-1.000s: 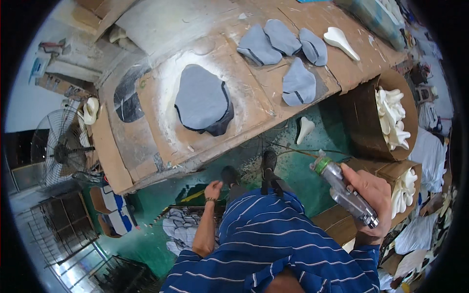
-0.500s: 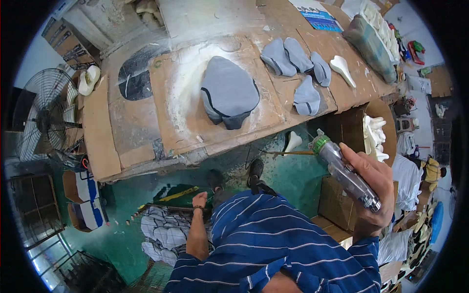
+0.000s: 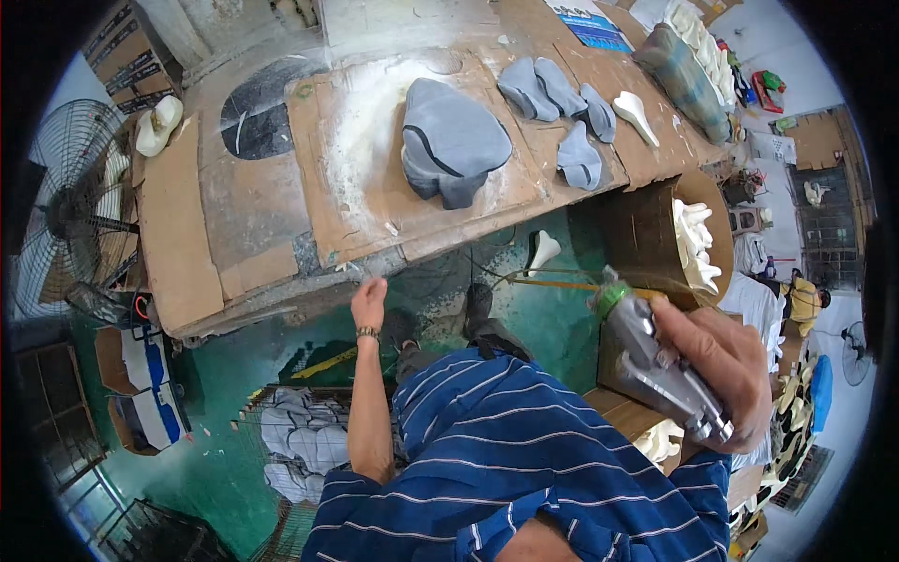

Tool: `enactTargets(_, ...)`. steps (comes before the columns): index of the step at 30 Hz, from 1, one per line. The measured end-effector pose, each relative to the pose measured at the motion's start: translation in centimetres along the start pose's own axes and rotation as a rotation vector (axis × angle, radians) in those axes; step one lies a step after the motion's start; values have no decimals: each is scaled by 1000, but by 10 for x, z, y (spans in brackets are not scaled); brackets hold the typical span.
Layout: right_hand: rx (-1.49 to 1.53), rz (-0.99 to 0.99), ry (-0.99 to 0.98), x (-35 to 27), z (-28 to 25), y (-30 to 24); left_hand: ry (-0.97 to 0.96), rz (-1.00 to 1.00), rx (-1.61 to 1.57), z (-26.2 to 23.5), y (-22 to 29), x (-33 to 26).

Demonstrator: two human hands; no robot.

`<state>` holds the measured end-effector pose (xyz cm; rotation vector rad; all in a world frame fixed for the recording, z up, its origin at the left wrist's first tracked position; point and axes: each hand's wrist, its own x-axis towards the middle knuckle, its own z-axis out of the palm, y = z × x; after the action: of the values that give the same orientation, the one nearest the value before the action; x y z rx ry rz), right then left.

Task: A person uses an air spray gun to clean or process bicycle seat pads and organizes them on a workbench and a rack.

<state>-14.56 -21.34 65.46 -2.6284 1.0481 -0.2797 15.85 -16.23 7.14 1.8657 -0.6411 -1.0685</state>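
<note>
In my right hand [image 3: 716, 361] is a metal spray gun [image 3: 646, 342] with a green ring near its nozzle; my fingers wrap round its body, clear of the table. My left hand [image 3: 368, 304], with a bracelet at the wrist, is lifted just in front of the table's near edge. Its fingers are curled together and nothing shows in them. A stack of grey saddle-shaped fabric pieces [image 3: 449, 131] with dark edges lies on a cardboard sheet [image 3: 328, 187] dusted with pale residue. Smaller grey pieces [image 3: 579, 157] lie to the right, next to a cream saddle-shaped shell [image 3: 637, 117].
The cardboard-covered table [image 3: 178, 234] spans the far side. A round cardboard bin [image 3: 646, 225] holds cream shells at right. Another shell [image 3: 543, 251] lies on the green floor. A wire basket of grey pieces [image 3: 304, 431] stands left of my legs. A fan [image 3: 80, 211] stands far left.
My left hand has risen forward toward the table edge. My right hand has turned the spray gun slightly and lowered it a little. The view has shifted, so the table sits higher.
</note>
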Motion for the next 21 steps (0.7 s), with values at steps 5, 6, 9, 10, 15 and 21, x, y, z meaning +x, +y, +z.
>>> enactTargets(5,-10,20,-107,-33,-3,-7,35,266,-137,12,113,28)
enactTargets(6,-5,50,-157,-41,-8,-5,66,328,-143,19,140,36)
enactTargets(9,22,73,-130,-62,-13,14,114,565,12,45,217,63)
enactTargets(10,76,108,-124,-68,-15,22,128,714,134,55,243,75)
enactTargets(15,169,96,-46,-95,-8,65,10,820,971,94,330,119)
enactTargets(21,383,91,4,-113,-1,120,-105,642,1024,96,339,151)
